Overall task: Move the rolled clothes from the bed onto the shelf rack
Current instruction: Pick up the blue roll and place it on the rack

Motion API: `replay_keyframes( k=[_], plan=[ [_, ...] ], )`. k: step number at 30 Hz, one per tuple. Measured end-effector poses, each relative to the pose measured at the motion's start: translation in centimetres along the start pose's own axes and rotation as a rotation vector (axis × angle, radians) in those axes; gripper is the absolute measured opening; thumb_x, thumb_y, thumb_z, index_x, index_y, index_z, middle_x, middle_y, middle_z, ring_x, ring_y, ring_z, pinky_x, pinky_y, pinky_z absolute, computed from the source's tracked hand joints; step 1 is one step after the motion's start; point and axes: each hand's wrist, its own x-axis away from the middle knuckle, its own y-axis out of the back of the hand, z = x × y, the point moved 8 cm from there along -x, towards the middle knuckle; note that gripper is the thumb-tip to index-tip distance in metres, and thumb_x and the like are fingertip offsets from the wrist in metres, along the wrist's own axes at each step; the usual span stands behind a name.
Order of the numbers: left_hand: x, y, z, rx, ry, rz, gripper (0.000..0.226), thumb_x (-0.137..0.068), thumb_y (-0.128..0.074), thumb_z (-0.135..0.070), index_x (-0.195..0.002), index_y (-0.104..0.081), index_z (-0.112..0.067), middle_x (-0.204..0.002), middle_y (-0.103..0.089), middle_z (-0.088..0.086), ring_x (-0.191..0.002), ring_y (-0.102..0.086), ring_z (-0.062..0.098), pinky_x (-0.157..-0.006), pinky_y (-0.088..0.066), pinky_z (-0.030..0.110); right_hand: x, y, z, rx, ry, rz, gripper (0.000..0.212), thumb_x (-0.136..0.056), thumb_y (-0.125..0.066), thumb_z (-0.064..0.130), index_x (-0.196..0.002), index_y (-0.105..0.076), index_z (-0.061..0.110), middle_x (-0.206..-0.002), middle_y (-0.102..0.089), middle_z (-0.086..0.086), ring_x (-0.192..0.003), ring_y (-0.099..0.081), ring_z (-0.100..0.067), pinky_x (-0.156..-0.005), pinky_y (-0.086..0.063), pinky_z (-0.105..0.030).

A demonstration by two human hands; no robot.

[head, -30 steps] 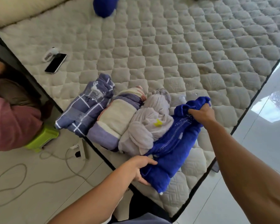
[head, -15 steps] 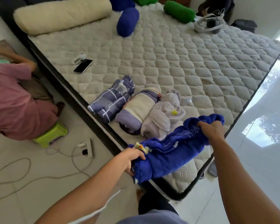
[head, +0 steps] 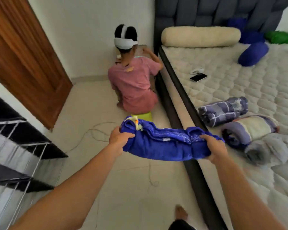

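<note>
1. At nine o'clock, the shelf rack [head: 18, 146] stands by the wall, with dark shelves and thin metal rods, blurred.
2. Behind it, at ten o'clock, is a wooden door [head: 23, 55].
3. At twelve o'clock, a person in a pink shirt [head: 131, 80] sits on a green stool [head: 142, 115], back turned, with a thin cord [head: 96, 131] lying on the floor nearby.
4. Just left of centre, the left hand [head: 119, 138] grips one end of the blue rolled cloth [head: 165, 145], fingers curled into the fabric.
5. That roll hangs in the air above the floor, beside the bed [head: 239, 67] edge and well apart from the rack.
6. Just right of centre, the right hand [head: 214, 150] clasps the other end, fingers wrapped round it.
7. At three o'clock, three rolls lie on the mattress: a checked purple roll [head: 223, 111], a cream and purple roll [head: 249, 128] beside it, and a pale grey roll [head: 266, 150] nearest.
8. At two o'clock, a phone [head: 198, 77] lies on the bed, with a cream bolster [head: 200, 36] at one o'clock.
</note>
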Motion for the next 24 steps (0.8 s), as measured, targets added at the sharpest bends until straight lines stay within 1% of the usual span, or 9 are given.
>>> replay_keyframes(
  k=[2, 4, 9, 14, 15, 18, 19, 21, 24],
  plan=[
    [-0.3, 7.4, 0.0, 0.123, -0.038, -0.097, 0.053, -0.059, -0.077, -0.012, -0.11, -0.062, -0.011, -0.11, -0.07, 0.014, -0.098, -0.068, 0.033, -0.087, -0.056, 0.052, 2.2, -6.5, 0.0, 0.065, 0.005, 0.144, 0.016, -0.076, -0.071, 0.015, -0.08, -0.056, 0.012, -0.111, -0.063, -0.017, -0.096, -0.062, -0.035, -0.082, -0.052, -0.061],
    [0.4, 14.4, -0.7, 0.22, -0.082, -0.219, 0.038, -0.069, -0.074, -0.007, -0.106, -0.062, -0.011, -0.108, -0.069, 0.014, -0.097, -0.067, 0.033, -0.088, -0.056, 0.052, 4.9, -12.6, 0.3, 0.139, 0.024, 0.286, 0.017, -0.079, -0.069, 0.015, -0.091, -0.058, 0.012, -0.1, -0.062, -0.014, -0.086, -0.061, -0.033, -0.074, -0.053, -0.054],
    [3.6, 31.5, -2.8, 0.334, -0.243, -0.59, 0.017, -0.079, -0.068, -0.001, -0.086, -0.062, -0.015, -0.092, -0.067, 0.01, -0.087, -0.064, 0.027, -0.086, -0.055, 0.046, 12.1, -26.6, 0.2, 0.458, 0.135, 0.632, 0.022, -0.083, -0.067, 0.019, -0.103, -0.057, 0.016, -0.103, -0.06, -0.006, -0.095, -0.054, -0.028, -0.083, -0.043, -0.042],
    [7.1, 45.7, -3.0, 0.389, -0.27, -0.896, 0.018, -0.069, -0.07, -0.011, -0.076, -0.062, -0.025, -0.096, -0.07, 0.012, -0.094, -0.068, 0.034, -0.088, -0.056, 0.05, 19.7, -40.0, 0.9, 0.789, 0.561, 0.815, 0.032, -0.081, -0.069, 0.028, -0.093, -0.07, -0.002, -0.094, -0.069, -0.02, -0.077, -0.058, -0.03, -0.069, -0.044, -0.034],
    [7.6, 48.3, -3.0, 0.402, -0.276, -0.952, 0.017, -0.068, -0.07, -0.012, -0.076, -0.062, -0.024, -0.097, -0.07, 0.013, -0.095, -0.068, 0.034, -0.088, -0.056, 0.052, 21.4, -42.3, 1.3, 0.803, 0.646, 0.821, 0.032, -0.081, -0.069, 0.03, -0.088, -0.07, -0.001, -0.092, -0.066, -0.018, -0.077, -0.057, -0.029, -0.068, -0.043, -0.034],
    [9.3, 55.5, -2.7, 0.375, -0.278, -1.139, 0.021, -0.061, -0.069, -0.018, -0.081, -0.065, -0.02, -0.1, -0.072, 0.017, -0.094, -0.069, 0.035, -0.087, -0.055, 0.053, 26.9, -48.5, 2.6, 0.675, 0.786, 0.916, 0.027, -0.076, -0.075, 0.03, -0.061, -0.062, 0.013, -0.112, -0.052, -0.015, -0.096, -0.058, -0.028, -0.078, -0.046, -0.035],
    [10.0, 57.4, -2.9, 0.373, -0.274, -1.192, 0.025, -0.061, -0.068, -0.018, -0.086, -0.066, -0.019, -0.1, -0.072, 0.016, -0.094, -0.069, 0.035, -0.088, -0.055, 0.052, 28.9, -50.3, 2.8, 0.584, 0.777, 0.991, 0.03, -0.076, -0.076, 0.023, -0.054, -0.057, 0.016, -0.101, -0.051, -0.015, -0.084, -0.059, -0.023, -0.071, -0.045, -0.029],
    [11.5, 60.9, -3.8, 0.373, -0.259, -1.288, 0.024, -0.07, -0.067, -0.015, -0.094, -0.065, -0.014, -0.1, -0.07, 0.011, -0.094, -0.067, 0.032, -0.089, -0.056, 0.047, 32.3, -53.9, 3.0, 0.46, 0.757, 1.114, 0.045, -0.074, -0.077, 0.013, -0.045, -0.044, 0.019, -0.071, -0.044, -0.008, -0.052, -0.044, -0.007, -0.051, -0.034, -0.014],
    [13.7, 64.9, -6.3, 0.326, -0.263, -1.447, 0.031, -0.08, -0.064, -0.009, -0.111, -0.064, -0.009, -0.102, -0.065, 0.006, -0.097, -0.063, 0.024, -0.086, -0.055, 0.037, 36.7, -58.6, 2.6, 0.376, 0.72, 1.213, 0.043, -0.074, -0.076, 0.014, -0.049, -0.041, 0.013, -0.066, -0.043, -0.008, -0.052, -0.038, -0.011, -0.05, -0.03, -0.018]
  ],
)
